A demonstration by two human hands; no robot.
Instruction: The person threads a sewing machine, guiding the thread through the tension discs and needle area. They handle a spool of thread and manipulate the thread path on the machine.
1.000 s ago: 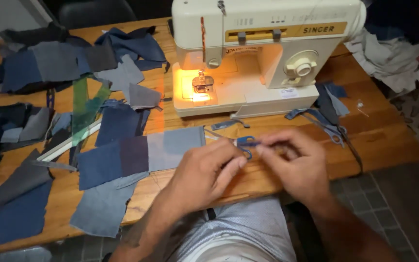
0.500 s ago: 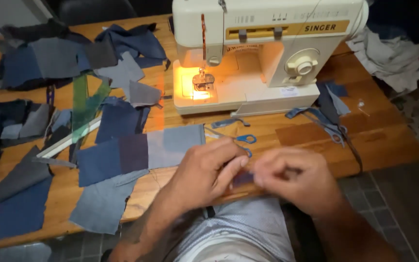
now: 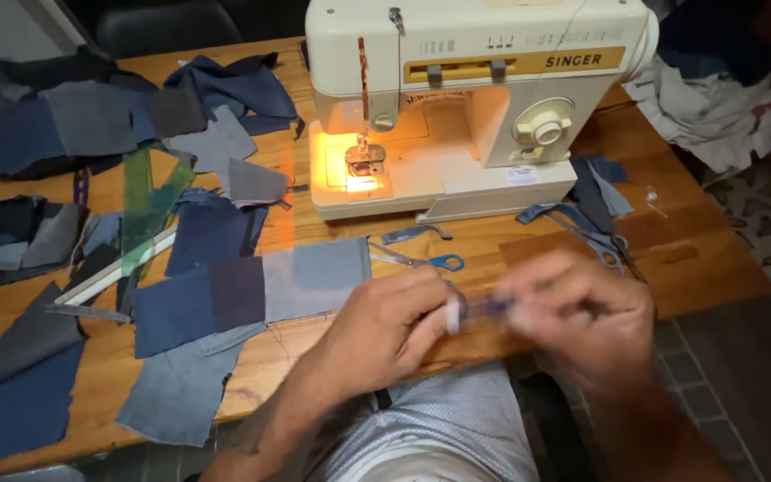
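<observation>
**Hands have come off the counter with a small dark piece between them**

One second ago both hands worked low on the counter edge, close to the blue-handled scissors. Now they are lifted a little toward the person, in front of the counter edge. The left hand (image 3: 385, 330) pinches with thumb and fingertips one end of a small dark piece (image 3: 484, 308), and the right hand (image 3: 582, 312) closes around the other end. The right hand is blurred by motion, so I cannot tell exactly how its fingers sit. The piece itself is also blurred; it looks bluish and narrow, held between the two hands and touching both.

The blue-handled scissors (image 3: 430, 261) lie on the counter (image 3: 689, 259) at 12 o'clock from the hands, apart from them and not held. The patchwork strip of denim (image 3: 252, 290) lies at 9 o'clock from the left hand, flat. The sewing machine (image 3: 466, 98) stands further at 12 o'clock with its lamp on, nothing under the needle. I judge the work is now on the small piece, not on the strip.
</observation>
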